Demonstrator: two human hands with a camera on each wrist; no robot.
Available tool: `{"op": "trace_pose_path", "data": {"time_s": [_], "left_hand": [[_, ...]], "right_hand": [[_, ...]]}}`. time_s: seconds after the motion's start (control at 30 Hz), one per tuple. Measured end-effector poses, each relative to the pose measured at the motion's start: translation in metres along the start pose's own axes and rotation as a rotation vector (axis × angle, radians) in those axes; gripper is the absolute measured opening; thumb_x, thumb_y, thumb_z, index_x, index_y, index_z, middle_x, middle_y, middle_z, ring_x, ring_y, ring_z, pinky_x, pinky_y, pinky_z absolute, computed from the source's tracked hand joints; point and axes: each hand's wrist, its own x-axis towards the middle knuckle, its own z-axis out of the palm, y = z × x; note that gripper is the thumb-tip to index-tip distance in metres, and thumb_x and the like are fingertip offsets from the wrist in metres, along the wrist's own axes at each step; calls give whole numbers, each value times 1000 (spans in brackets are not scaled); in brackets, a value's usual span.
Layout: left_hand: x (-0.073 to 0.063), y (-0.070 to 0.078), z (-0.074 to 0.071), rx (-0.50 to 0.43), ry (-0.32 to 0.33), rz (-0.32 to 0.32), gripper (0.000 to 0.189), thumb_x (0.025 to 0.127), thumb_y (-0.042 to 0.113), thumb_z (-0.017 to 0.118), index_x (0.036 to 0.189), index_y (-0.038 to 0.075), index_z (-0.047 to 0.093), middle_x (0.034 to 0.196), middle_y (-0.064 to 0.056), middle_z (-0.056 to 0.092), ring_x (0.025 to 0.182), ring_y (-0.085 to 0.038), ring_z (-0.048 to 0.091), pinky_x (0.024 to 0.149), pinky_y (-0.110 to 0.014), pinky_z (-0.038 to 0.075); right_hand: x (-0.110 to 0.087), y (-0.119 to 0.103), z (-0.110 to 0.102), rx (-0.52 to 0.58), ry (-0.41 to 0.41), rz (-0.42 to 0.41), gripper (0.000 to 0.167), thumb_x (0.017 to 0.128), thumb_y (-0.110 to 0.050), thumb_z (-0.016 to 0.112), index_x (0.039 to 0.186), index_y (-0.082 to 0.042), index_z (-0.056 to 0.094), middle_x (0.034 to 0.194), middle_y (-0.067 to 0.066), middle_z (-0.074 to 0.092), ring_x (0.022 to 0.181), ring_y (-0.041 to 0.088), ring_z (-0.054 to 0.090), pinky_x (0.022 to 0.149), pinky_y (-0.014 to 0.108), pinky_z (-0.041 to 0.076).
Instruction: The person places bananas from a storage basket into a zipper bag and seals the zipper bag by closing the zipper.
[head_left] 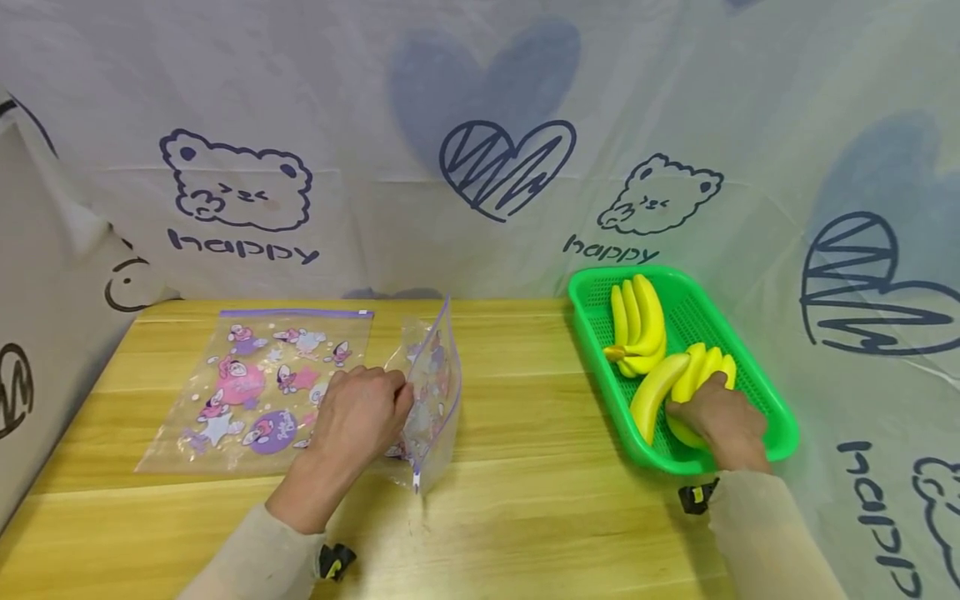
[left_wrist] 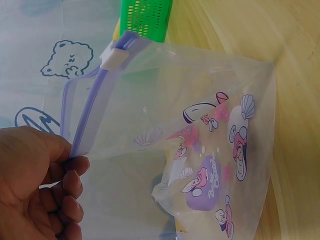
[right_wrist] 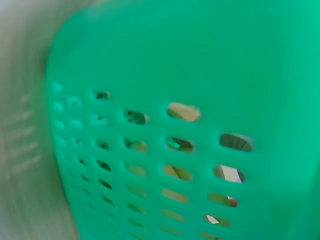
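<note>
My left hand (head_left: 365, 417) pinches the rim of a clear zip bag (head_left: 438, 392) between thumb and fingers. In the left wrist view the bag (left_wrist: 200, 165) stands with its mouth apart, showing a purple zip edge, a white slider (left_wrist: 114, 57) and shell cartoon prints. On the right, my right hand (head_left: 723, 421) reaches into a green basket (head_left: 776, 425) and grips a bunch of bananas (head_left: 693, 379), covering its lower part. Beside that bunch lies a single banana (head_left: 654, 396), and another bunch (head_left: 641, 321) sits at the far end. The right wrist view shows only the basket's wall (right_wrist: 150, 60).
A second printed zip bag (head_left: 247, 383) with a purple zip lies flat at the left of the wooden table (head_left: 525, 500). A white cloth (head_left: 375, 100) with bear and heart drawings hangs behind the table and along its sides.
</note>
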Motion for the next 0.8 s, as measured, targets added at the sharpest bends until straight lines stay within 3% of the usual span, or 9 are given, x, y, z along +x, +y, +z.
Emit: {"op": "trace_pose_path", "data": {"time_s": [0.17,0.53,0.67,0.8], "left_hand": [[0,0,-1,-7,4,3,42,96,14,68,59,16,50,59,-3,56,59,-29,55,61,-43,43],[-1,0,-2,-12,-25,-15,41,98,14,67,60,15,51,59,-3,56,60,-30,55,63,-43,42],[-1,0,-1,-13,-22,-3,42,97,14,68,59,15,49,58,-2,54,59,-29,54,62,-43,42],[-2,0,0,-19,-24,1,42,97,14,69,59,16,50,58,-2,53,59,-28,55,62,-43,42]], "right_hand": [[-3,-3,1,-15,13,-16,106,92,-55,65,151,20,19,112,44,56,102,56,62,75,59,51],[-4,-2,-7,14,-59,-62,115,94,-66,62,148,24,15,116,45,56,102,53,63,79,56,52],[-12,-1,-4,23,-27,-78,116,93,-64,66,150,24,17,128,52,44,106,59,59,82,61,51],[-25,-3,2,23,91,-151,89,95,-43,72,140,24,34,121,51,44,97,62,60,70,63,52]]}}
